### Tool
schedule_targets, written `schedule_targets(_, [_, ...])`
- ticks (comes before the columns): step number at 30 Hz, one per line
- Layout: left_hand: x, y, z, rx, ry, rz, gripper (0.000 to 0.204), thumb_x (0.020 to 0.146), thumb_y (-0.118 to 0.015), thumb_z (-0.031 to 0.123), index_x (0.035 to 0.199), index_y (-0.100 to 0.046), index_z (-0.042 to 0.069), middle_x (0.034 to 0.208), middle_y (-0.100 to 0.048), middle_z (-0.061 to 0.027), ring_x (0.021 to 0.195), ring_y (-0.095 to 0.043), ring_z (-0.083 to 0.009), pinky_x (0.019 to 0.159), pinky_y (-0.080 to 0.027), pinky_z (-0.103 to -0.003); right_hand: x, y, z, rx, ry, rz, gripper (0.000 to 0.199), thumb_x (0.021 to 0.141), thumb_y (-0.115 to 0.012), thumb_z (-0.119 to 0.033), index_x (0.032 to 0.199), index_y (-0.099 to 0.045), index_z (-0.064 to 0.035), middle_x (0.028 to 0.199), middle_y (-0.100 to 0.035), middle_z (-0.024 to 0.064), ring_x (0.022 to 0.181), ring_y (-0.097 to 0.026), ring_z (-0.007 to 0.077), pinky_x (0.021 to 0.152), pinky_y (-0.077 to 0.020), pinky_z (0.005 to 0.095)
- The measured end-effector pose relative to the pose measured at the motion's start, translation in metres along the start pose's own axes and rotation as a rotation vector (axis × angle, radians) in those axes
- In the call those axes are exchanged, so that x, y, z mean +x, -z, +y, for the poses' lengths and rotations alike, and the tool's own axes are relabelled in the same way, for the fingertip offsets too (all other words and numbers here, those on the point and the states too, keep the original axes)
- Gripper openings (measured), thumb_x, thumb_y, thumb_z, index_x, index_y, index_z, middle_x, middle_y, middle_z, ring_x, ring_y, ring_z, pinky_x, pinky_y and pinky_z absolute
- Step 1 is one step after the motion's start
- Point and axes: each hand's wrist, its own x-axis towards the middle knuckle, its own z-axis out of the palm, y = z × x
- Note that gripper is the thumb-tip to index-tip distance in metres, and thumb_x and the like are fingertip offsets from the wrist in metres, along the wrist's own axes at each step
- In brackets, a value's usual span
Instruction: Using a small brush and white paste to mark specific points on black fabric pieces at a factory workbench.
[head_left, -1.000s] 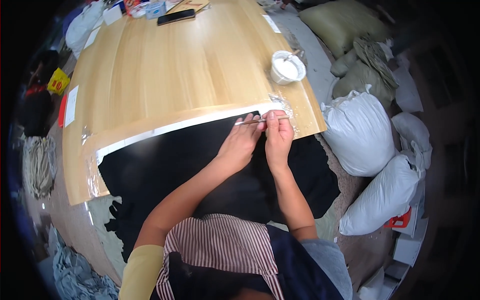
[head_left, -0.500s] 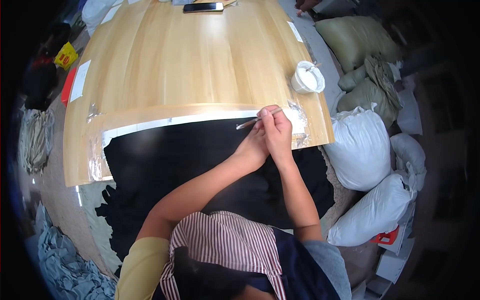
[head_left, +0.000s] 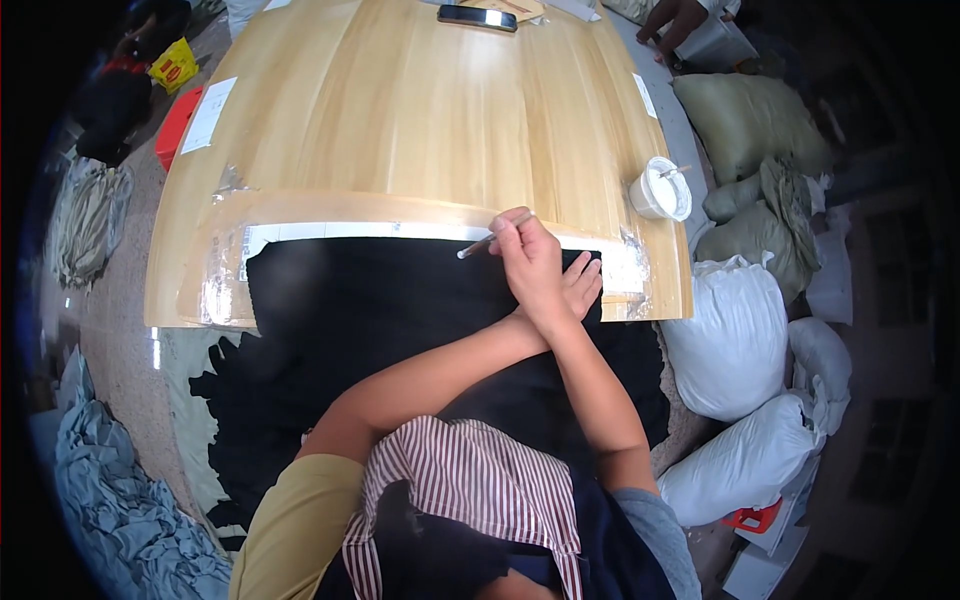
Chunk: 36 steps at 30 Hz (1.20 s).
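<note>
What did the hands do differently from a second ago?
The right hand has crossed over the left hand and carried the thin tool leftward along the top edge of the black sheet; before, both hands pinched it side by side near the right corner. The white cup and the phone stayed put.

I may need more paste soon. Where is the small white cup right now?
In the head view, the small white cup stands on the wooden table near its right edge, beyond and right of the right hand, beside the green sacks.
</note>
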Motion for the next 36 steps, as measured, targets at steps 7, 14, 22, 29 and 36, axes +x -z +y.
schedule_targets(7, [0.000,0.005,0.003,0.047,0.037,-0.015,0.045,0.089,-0.049,0.018,0.129,-0.052,-0.004,0.145,-0.045,-0.0180,0.139,-0.039,-0.0338,0.104,-0.017,-0.078,0.001,-0.019,-0.016,0.347,-0.029,-0.095,0.019,0.101,-0.053,-0.016,0.089,-0.059,-0.0024,0.073,-0.058,0.0011,0.066,-0.054,0.0069,0.061,-0.0434,0.0220])
schedule_targets(14, [-0.001,0.016,0.004,0.049,0.030,-0.082,0.052,0.086,-0.055,0.018,0.132,-0.050,-0.004,0.146,-0.042,-0.0200,0.142,-0.034,-0.0345,0.106,-0.016,-0.076,0.017,-0.071,-0.021,-0.078,0.221,-0.236,0.023,0.101,-0.052,-0.019,0.089,-0.060,-0.0006,0.071,-0.060,0.0016,0.068,-0.058,0.0084,0.063,-0.0467,0.0239])
schedule_targets(22, [-0.001,0.021,0.004,0.051,0.028,-0.122,0.060,0.083,-0.059,0.023,0.134,-0.049,-0.005,0.147,-0.040,-0.0218,0.142,-0.033,-0.0358,0.106,-0.019,-0.075,0.016,-0.089,-0.044,0.390,0.056,-0.258,0.020,0.102,-0.053,-0.019,0.094,-0.059,-0.0020,0.075,-0.058,0.0001,0.071,-0.057,0.0069,0.065,-0.0458,0.0219])
schedule_targets(29, [0.000,0.044,0.006,0.015,0.009,-0.161,0.061,0.081,-0.062,0.017,0.136,-0.047,-0.006,0.148,-0.039,-0.0221,0.142,-0.031,-0.0367,0.107,-0.018,-0.075,0.023,-0.149,-0.048,-0.015,0.394,-0.317,0.022,0.099,-0.054,-0.018,0.090,-0.061,0.0010,0.067,-0.062,0.0085,0.063,-0.061,0.0150,0.062,-0.0479,0.0288])
schedule_targets(36, [0.002,0.040,0.006,-0.051,0.035,-0.141,0.050,0.087,-0.051,0.012,0.133,-0.046,-0.005,0.145,-0.043,-0.0227,0.142,-0.033,-0.0374,0.105,-0.020,-0.075,0.026,-0.090,-0.067,0.633,-0.026,-0.148,0.024,0.102,-0.052,-0.023,0.095,-0.059,-0.0015,0.075,-0.058,0.0025,0.070,-0.056,0.0096,0.068,-0.0452,0.0246])
